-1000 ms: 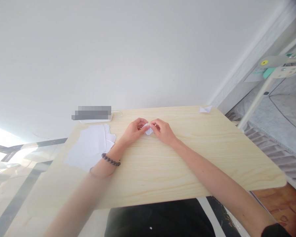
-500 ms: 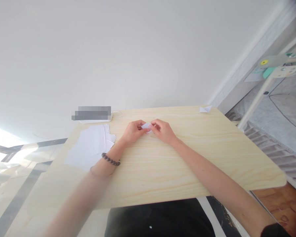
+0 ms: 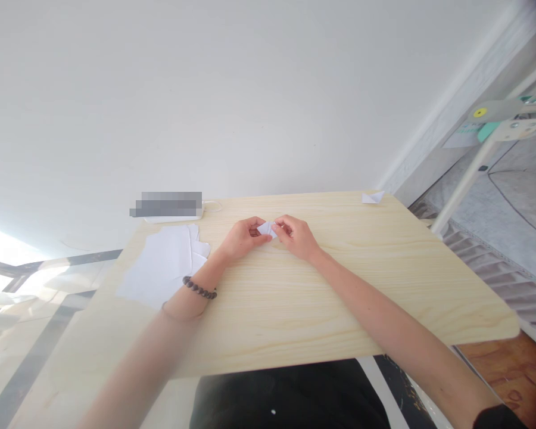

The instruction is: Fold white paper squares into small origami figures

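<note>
One small folded paper (image 3: 266, 228) is held between the left hand (image 3: 243, 239) and the right hand (image 3: 296, 237). The left is partly curled, thumb along the paper's near side and fingers behind; the right is more closed, its thumb and forefinger pinching the other end, the remaining fingers bent in. The paper is near the middle of the table (image 3: 406, 256), closer to the far edge than the near one; whether it touches the top, I cannot tell. Dark beads (image 3: 199, 288) circle the left wrist. Beside that forearm, toward the left edge, lie white sheets (image 3: 158, 262), overlapping, some with ragged sides. A white box (image 3: 178, 219), mostly blurred out, sits at the far left corner. A second folded paper (image 3: 372, 198) lies at the far right corner.
</note>
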Action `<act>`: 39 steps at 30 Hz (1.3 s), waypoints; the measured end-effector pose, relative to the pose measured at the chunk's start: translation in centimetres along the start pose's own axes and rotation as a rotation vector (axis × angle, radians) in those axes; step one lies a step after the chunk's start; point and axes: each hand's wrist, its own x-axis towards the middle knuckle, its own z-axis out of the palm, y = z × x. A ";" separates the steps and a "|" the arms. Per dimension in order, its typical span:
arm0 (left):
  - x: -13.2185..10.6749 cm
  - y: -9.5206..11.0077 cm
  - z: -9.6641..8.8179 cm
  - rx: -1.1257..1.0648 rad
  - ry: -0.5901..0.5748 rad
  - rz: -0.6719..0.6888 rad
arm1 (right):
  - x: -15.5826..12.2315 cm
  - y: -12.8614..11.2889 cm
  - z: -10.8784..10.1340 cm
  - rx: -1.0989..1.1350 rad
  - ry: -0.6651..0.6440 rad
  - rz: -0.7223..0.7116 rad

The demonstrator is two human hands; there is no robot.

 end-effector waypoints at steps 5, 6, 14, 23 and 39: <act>0.0 0.0 0.0 0.019 -0.027 0.004 | 0.1 0.1 0.1 -0.009 -0.007 0.003; -0.1 0.0 0.0 0.022 -0.029 0.012 | 0.1 0.1 0.1 -0.010 -0.007 0.004; -0.1 0.1 0.1 0.066 -0.003 0.043 | 0.0 0.1 0.0 -0.026 -0.009 -0.022; -0.1 0.2 -0.1 0.079 -0.020 0.035 | -0.1 0.2 0.0 -0.047 -0.023 -0.048; -0.2 0.6 0.1 0.064 0.004 -0.001 | 0.0 0.1 -0.1 -0.008 -0.011 0.003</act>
